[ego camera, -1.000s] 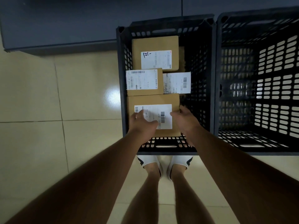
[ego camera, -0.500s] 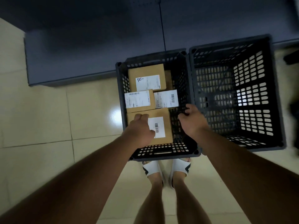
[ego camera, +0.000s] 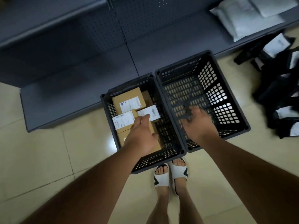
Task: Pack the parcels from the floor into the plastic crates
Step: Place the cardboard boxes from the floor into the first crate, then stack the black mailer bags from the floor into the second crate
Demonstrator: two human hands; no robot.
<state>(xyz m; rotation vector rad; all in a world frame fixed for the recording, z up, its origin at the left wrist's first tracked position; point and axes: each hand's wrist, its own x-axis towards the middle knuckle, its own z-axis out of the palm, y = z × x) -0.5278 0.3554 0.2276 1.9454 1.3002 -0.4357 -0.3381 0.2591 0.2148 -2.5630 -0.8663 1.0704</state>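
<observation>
On your left, the dark shelving unit (ego camera: 72, 65) runs along the tiled floor (ego camera: 40, 151), and the left crate (ego camera: 145, 164) sits just in front of it with several cardboard parcels (ego camera: 127, 101) packed inside, white labels facing up. Your left hand (ego camera: 140, 135) hovers over the nearest box, fingers loosely extended and gripping nothing. Touching that crate's side is the right crate (ego camera: 229, 88), which holds no parcels; your right hand (ego camera: 197, 125) hangs above its near wall, fingers spread wide and empty, slightly blurred. Further right, dark bagged parcels (ego camera: 281, 97) lie heaped on the floor, and pale mailers (ego camera: 246, 21) rest on the shelf beyond.
</observation>
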